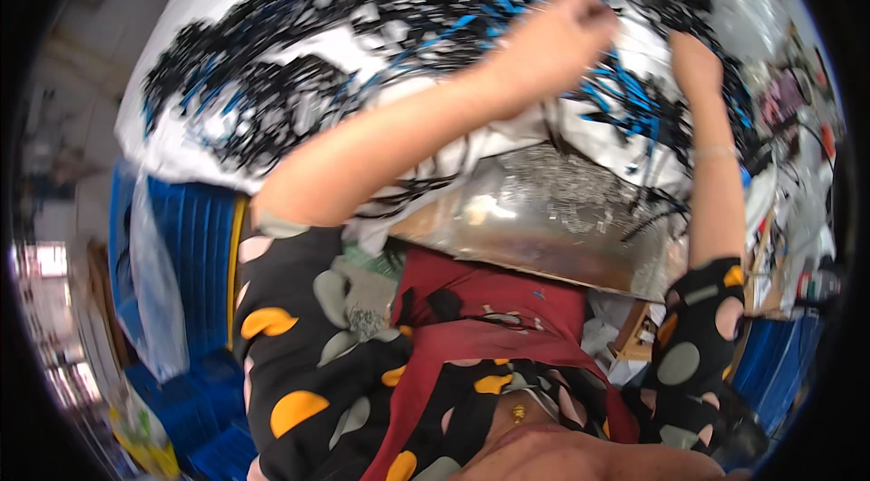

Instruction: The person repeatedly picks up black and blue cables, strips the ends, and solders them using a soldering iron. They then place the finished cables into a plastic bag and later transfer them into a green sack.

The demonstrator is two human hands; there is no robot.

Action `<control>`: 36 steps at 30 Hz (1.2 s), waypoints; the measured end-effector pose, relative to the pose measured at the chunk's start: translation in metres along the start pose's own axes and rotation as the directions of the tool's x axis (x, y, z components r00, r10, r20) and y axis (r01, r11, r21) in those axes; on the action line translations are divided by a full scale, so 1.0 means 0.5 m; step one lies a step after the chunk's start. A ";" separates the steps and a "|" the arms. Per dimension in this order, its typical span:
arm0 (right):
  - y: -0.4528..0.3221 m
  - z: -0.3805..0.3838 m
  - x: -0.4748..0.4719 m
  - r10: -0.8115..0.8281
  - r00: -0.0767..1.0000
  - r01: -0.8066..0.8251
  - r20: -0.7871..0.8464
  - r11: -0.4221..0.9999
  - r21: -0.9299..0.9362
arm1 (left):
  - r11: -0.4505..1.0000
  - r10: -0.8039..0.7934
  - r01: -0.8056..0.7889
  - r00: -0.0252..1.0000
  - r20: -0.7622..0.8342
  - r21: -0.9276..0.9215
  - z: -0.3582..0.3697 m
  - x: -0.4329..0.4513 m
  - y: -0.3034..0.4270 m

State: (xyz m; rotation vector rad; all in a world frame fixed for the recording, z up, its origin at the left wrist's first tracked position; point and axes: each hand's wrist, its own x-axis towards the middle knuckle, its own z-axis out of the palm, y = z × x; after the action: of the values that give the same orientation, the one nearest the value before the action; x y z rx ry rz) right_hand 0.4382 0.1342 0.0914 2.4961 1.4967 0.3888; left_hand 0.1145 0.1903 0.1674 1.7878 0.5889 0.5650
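Note:
My left hand (578,26), blurred by motion, is over a wide heap of thin black strands (285,26) mixed with blue strips (629,97); its fingers are curled, and whether they hold anything is unclear. To its right is my right hand (697,63), bent at the heap's right part, its fingertips hidden from view. The heap lies on white sheeting (146,141). Between my body and the heap is a shiny metal tray (469,216), with many small, thin silvery pieces scattered over its far part. A few black strands hang over the tray's edge.
Blue plastic crates (194,263) stand at the left, one draped with clear plastic film (156,284). Another blue crate (775,359) is at the lower right. Mixed items and plastic bags crowd the right side. A small wooden box (635,338) is below the tray.

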 end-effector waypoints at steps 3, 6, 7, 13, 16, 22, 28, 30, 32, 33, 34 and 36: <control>0.015 -0.015 -0.071 0.007 0.988 0.020 -0.153 0.985 0.172 | 0.897 -0.079 0.183 0.962 0.262 -0.402 0.043 -0.132 -0.012; -0.010 -0.024 -0.126 -0.032 0.996 0.059 -0.080 0.933 0.356 | 0.539 -0.134 0.439 0.887 0.441 -0.719 0.082 -0.235 -0.043; -0.017 -0.035 -0.152 -0.011 0.995 0.058 -0.103 0.881 0.470 | 0.462 -0.159 0.493 0.864 0.478 -0.737 0.087 -0.257 -0.047; -0.160 -0.217 -0.416 0.101 0.984 0.121 -0.146 0.222 0.967 | 0.331 -0.075 0.180 0.984 0.164 -0.926 0.118 -0.354 -0.099; -0.224 -0.229 -0.570 0.175 0.969 0.185 -0.177 -0.030 0.982 | 0.439 0.092 -0.225 0.974 -0.206 -0.870 0.146 -0.403 -0.120; -0.282 -0.065 -0.646 0.129 0.981 -0.155 0.147 0.055 0.986 | 0.831 0.329 -0.474 0.841 -0.430 -0.291 0.204 -0.475 -0.238; -0.288 -0.044 -0.611 0.073 0.986 -0.145 0.151 -0.084 0.986 | 0.857 0.326 -0.443 0.861 -0.391 -0.262 0.199 -0.480 -0.246; -0.302 -0.055 -0.614 0.076 0.985 -0.150 0.154 -0.060 0.987 | 0.860 0.342 -0.451 0.857 -0.387 -0.238 0.200 -0.483 -0.245; -0.302 -0.053 -0.623 0.094 0.985 -0.140 0.148 -0.086 0.986 | 0.863 0.367 -0.457 0.860 -0.355 -0.216 0.197 -0.485 -0.250; -0.300 -0.052 -0.626 0.105 0.984 -0.137 0.147 -0.096 0.986 | 0.863 0.377 -0.460 0.862 -0.338 -0.211 0.196 -0.485 -0.249; -0.299 -0.051 -0.627 0.102 0.985 -0.128 0.138 -0.098 0.987 | 0.863 0.385 -0.464 0.860 -0.334 -0.200 0.194 -0.486 -0.246; -0.300 -0.056 -0.619 0.093 0.986 -0.132 0.140 -0.085 0.988 | 0.859 0.421 -0.487 0.846 -0.326 -0.157 0.195 -0.487 -0.249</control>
State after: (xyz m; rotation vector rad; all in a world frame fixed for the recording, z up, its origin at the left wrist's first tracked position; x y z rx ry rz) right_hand 0.1648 -0.0687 0.0350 3.5796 1.9055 -1.4763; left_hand -0.0225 -0.0042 0.0011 1.6312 0.2582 1.1878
